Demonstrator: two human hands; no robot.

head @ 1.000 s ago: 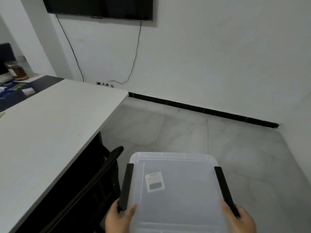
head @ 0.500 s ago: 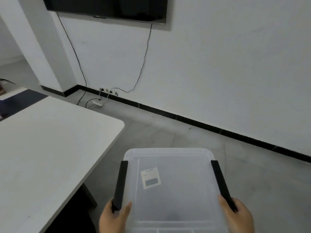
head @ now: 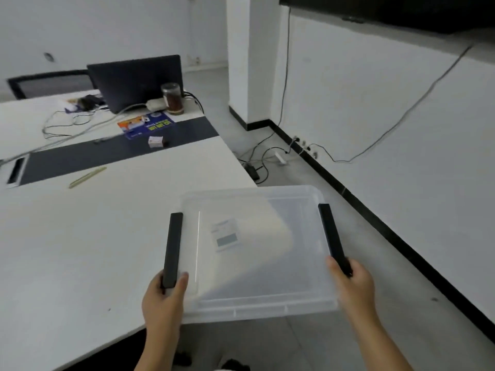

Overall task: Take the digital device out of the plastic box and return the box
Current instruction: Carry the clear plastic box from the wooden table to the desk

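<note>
I hold a clear plastic box (head: 267, 263) with a translucent lid, a small white label on top and two black side latches. My left hand (head: 164, 298) grips the left black latch. Over on the other side, my right hand (head: 351, 283) is closed on the right latch. The box hangs in the air over the near right corner of the white table (head: 80, 250), partly past its edge. No digital device shows through the lid; the inside looks pale and blurred.
At the table's far end sit a dark laptop (head: 136, 81), a brown jar (head: 172, 99), loose cables, a blue leaflet and a small white packet (head: 156, 141). A pencil-like stick (head: 87, 177) lies mid-table. A power strip with wires lies on the floor by the wall.
My view has swung left and the box now hangs over the table's corner instead of the bare floor. Both hands keep the same grip on the latches.
</note>
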